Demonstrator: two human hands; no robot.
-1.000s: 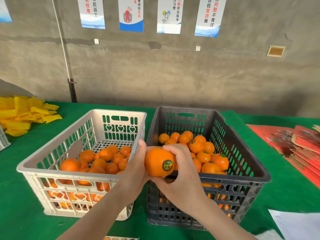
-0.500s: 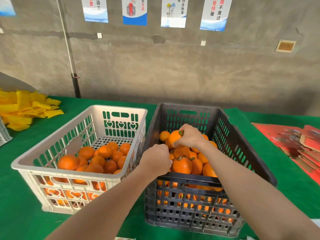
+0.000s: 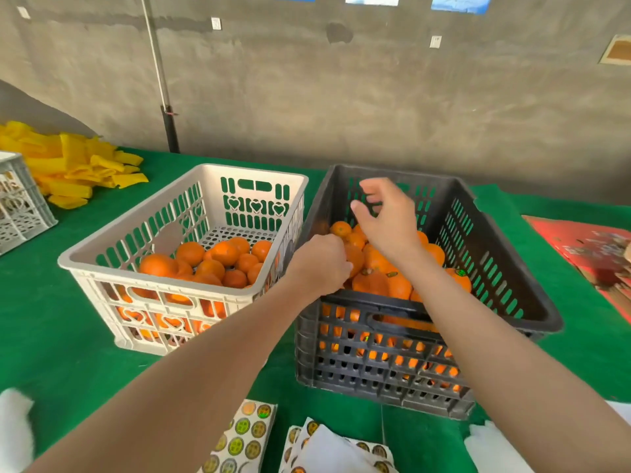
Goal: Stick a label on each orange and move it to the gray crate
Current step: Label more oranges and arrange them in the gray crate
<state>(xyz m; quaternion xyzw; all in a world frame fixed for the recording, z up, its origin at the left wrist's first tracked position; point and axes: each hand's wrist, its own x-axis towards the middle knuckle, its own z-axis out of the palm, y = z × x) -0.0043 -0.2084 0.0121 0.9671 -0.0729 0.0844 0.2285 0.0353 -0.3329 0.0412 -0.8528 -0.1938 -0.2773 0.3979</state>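
Bare gray concrete wall [image 3: 375,97] rises behind a worktop covered in green felt [image 3: 61,339]. Two slotted plastic crates stand side by side on it, just beside each other: a pale beige crate with heart cut-outs [image 3: 252,170] to the left and a dark gray crate [image 3: 409,178] to the right. Unlabelled-looking oranges [image 3: 208,264] fill the bottom of the beige one; a heap of oranges [image 3: 375,283], some showing round stickers, lies in the gray one.

The person's right grip [image 3: 386,220] hangs above that heap, released, fingers loosely spread and holding nothing. The left grip [image 3: 319,264] sits at the gray crate's near left corner, fingers curled in against the oranges; whether it grasps one I cannot tell.

Sheets of round green-and-gold labels [image 3: 242,438] lie at the near edge of the worktop, with white paper [image 3: 491,448] to their right. A pile of yellow strips [image 3: 75,169] sits far left beside another pale crate [image 3: 17,206], and red printed cardboard [image 3: 587,247] lies far right.
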